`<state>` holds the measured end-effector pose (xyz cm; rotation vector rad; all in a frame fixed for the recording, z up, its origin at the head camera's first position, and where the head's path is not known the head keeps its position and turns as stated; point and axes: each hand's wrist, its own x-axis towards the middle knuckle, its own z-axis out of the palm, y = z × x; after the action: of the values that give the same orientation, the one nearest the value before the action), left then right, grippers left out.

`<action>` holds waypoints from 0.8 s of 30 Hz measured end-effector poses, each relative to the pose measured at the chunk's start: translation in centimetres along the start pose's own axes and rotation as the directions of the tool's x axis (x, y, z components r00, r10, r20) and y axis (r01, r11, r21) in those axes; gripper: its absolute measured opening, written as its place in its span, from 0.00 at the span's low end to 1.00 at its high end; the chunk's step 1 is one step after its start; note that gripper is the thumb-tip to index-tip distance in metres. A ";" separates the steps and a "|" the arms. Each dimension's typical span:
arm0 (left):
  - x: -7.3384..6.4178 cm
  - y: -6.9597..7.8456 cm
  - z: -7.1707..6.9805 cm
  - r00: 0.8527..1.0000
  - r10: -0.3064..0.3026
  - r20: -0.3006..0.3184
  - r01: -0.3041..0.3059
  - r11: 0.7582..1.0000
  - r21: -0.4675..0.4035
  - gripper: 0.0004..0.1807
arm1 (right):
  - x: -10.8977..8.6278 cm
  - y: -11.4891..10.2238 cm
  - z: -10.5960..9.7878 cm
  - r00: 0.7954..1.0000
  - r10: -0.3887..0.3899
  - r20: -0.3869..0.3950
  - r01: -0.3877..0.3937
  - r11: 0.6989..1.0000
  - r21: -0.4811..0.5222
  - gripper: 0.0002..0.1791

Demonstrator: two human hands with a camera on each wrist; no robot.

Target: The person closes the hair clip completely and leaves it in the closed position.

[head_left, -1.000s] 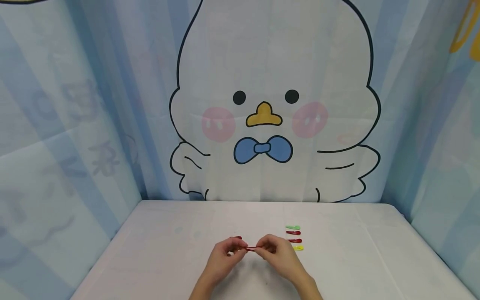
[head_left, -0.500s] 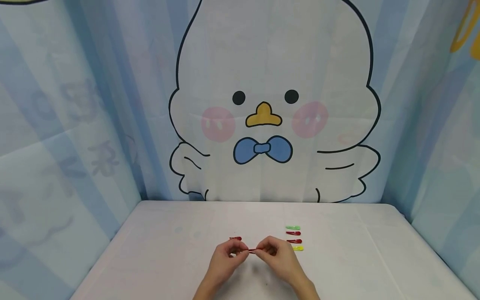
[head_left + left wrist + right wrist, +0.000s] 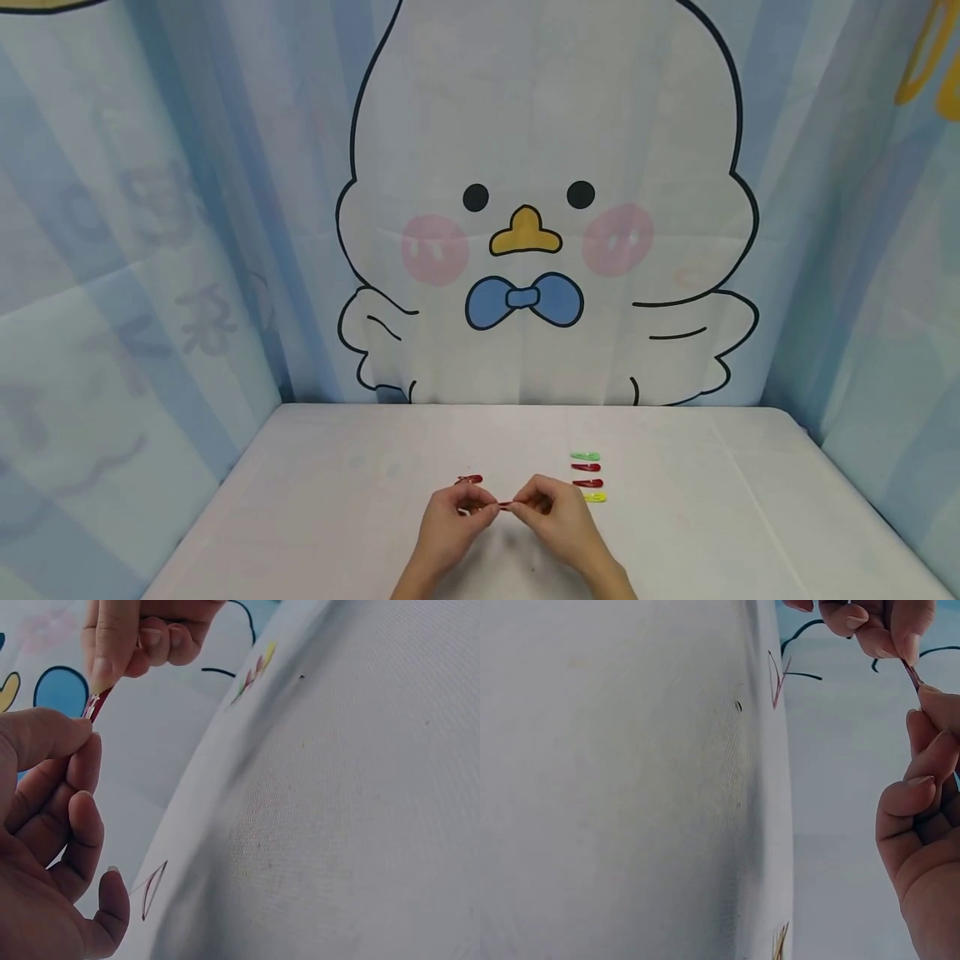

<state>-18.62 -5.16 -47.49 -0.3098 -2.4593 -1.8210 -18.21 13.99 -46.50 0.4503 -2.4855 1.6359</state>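
Observation:
A red snap hair clip (image 3: pixel 505 506) is held up over the table between both hands. My left hand (image 3: pixel 450 525) pinches one end with thumb and forefinger, its other fingers loosely bent in the left wrist view. The opposite end is pinched by my right hand (image 3: pixel 558 521). Fingertips cover much of the clip; a short red strip (image 3: pixel 95 703) shows between them in the left wrist view. Just beyond the left hand, another red snap clip (image 3: pixel 471 479) lies on the table, its two arms spread apart in the right wrist view.
Beyond the right hand, clips lie in a column: green (image 3: pixel 586 456), a red clip (image 3: pixel 587 467), a second red clip (image 3: pixel 588 483) and yellow (image 3: pixel 595 497), partly behind that hand. A white cloth covers the table (image 3: pixel 337 500). A printed curtain (image 3: pixel 525 358) hangs behind.
Both hands have shifted very slightly toward the near side, uncovering more of the loose red clip. Their pinch on the held clip continues, with less of it showing between the fingertips.

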 end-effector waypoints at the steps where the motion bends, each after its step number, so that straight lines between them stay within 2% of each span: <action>1: 0.0 -0.1 0.1 1.000 0.003 -0.007 -0.003 1.000 0.001 0.04 | 0.0 0.0 0.0 1.000 -0.004 -0.003 0.004 1.000 0.005 0.06; 7: 0.0 -0.1 0.7 0.998 0.035 -0.051 -0.035 0.999 0.015 0.04 | 0.0 0.0 0.2 0.999 -0.030 -0.028 0.029 0.999 -0.012 0.08; 16: 0.1 -0.2 0.6 0.999 0.023 -0.038 -0.024 0.999 -0.033 0.04 | 0.1 0.1 -0.2 1.000 0.006 0.000 -0.006 1.000 -0.020 0.06; 19: 0.1 -0.2 0.6 0.999 0.012 -0.047 -0.015 0.998 -0.059 0.04 | 0.1 0.0 -0.2 1.000 -0.017 -0.006 0.017 1.000 -0.022 0.08; 24: 0.1 0.0 0.7 0.997 -0.054 -0.046 0.051 0.996 -0.078 0.05 | 0.1 0.1 -0.1 0.996 -0.089 -0.007 0.088 0.993 -0.078 0.10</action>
<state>-18.65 -4.52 -47.70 -0.2053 -2.3925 -1.9230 -18.32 14.07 -46.54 0.5325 -2.4730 1.5002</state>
